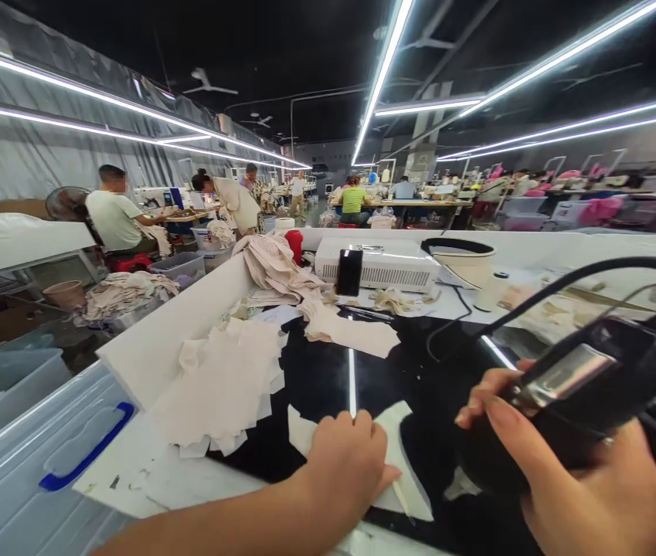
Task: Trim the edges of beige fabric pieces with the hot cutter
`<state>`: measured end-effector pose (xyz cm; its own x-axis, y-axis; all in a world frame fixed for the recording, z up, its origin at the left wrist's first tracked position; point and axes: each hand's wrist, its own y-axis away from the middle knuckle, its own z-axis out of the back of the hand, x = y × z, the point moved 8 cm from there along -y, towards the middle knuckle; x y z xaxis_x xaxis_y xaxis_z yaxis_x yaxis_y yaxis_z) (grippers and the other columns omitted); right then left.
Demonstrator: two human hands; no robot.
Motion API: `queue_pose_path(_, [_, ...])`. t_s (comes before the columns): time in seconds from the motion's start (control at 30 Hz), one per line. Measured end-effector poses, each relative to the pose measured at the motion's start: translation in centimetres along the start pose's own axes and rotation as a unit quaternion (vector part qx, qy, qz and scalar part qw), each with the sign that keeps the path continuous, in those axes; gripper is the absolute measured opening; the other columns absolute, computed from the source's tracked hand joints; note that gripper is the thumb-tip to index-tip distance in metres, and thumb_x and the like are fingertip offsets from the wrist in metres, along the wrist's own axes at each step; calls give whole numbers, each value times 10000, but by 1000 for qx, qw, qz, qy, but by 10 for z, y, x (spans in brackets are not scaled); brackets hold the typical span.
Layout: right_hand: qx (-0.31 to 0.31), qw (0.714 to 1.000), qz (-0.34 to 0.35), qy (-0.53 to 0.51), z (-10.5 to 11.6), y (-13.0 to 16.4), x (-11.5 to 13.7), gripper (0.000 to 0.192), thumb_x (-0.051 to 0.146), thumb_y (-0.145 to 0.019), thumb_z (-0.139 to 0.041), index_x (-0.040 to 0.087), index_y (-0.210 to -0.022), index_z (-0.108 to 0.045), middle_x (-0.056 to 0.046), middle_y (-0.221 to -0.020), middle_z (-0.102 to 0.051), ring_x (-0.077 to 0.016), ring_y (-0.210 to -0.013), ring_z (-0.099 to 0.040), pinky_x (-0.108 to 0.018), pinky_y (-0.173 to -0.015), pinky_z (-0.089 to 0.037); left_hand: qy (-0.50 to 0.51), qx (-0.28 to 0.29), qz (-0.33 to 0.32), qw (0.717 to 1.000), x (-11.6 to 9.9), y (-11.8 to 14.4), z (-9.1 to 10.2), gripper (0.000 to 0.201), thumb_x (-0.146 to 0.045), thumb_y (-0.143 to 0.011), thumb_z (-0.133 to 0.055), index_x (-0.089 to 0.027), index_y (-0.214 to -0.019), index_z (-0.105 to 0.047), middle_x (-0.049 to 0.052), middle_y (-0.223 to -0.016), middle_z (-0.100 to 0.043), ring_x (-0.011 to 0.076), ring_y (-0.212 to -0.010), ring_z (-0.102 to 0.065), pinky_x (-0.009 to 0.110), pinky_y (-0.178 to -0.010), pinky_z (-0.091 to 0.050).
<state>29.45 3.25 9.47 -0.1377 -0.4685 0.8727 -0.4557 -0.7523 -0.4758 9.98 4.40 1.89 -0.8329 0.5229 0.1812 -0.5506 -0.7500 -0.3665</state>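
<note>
My left hand point(348, 459) is curled into a fist over a cream fabric piece point(406, 455) on the black work surface point(432, 386). Part of the cloth is hidden beneath it, and a thin pale strip or stick point(402, 498) lies just below the thumb. At the right, my right hand point(582, 471) grips a black device point(611, 386) with a shiny metal plate and a thick black cord. Motion blurs the device, so its exact kind is unclear. A small fabric scrap point(462, 484) lies between the two hands.
Stacked cream fabric pieces point(223, 386) lie left, with more cloth point(275, 266) behind. A phone point(349, 272) leans against a white machine point(377, 262). A bucket point(460, 262) stands back right. A blue-handled plastic box point(15, 471) sits at left. People work at sewing tables beyond.
</note>
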Motion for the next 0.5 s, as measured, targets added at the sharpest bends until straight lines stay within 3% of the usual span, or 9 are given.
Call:
queue_pose_path(0.13, [-4,999,2,-32,-4,7,20,479,537,-851,-990,306,-1157,-702,30,-887,-758,-187,-638,-728,-331,-616,-657,18,1,-13,1000,17,2,6,379,-436,-1019,-897,-174,-881,-660,25,-799,-640,223,-693,-648,287,-544,-376])
queue_pose_path(0.27, [9,995,9,-95,-6,9,20,410,448,-907,-964,321,-1197,-703,30,-897,-740,-177,-670,-719,-312,-618,-652,13,-5,-62,998,27,5,17,220,-178,-1083,-737,-185,-884,-643,32,-833,-651,235,-751,-658,313,-586,-445])
queue_pose_path(0.4, [31,991,7,-134,-15,18,18,384,391,-928,-948,328,-1209,-693,25,-905,-741,-181,-671,-709,-308,-589,-653,76,-52,-162,982,15,12,37,229,15,-1045,-571,-188,-977,-650,32,-930,-703,220,-805,-675,333,-663,-543])
queue_pose_path(0.5, [18,990,-5,-142,-21,25,17,356,390,-921,-943,323,-1158,-686,26,-905,-738,-170,-649,-686,-296,-571,-641,173,-95,-244,949,1,19,55,252,-1,-1112,-482,-163,-1103,-674,46,-1046,-753,199,-941,-724,322,-819,-615])
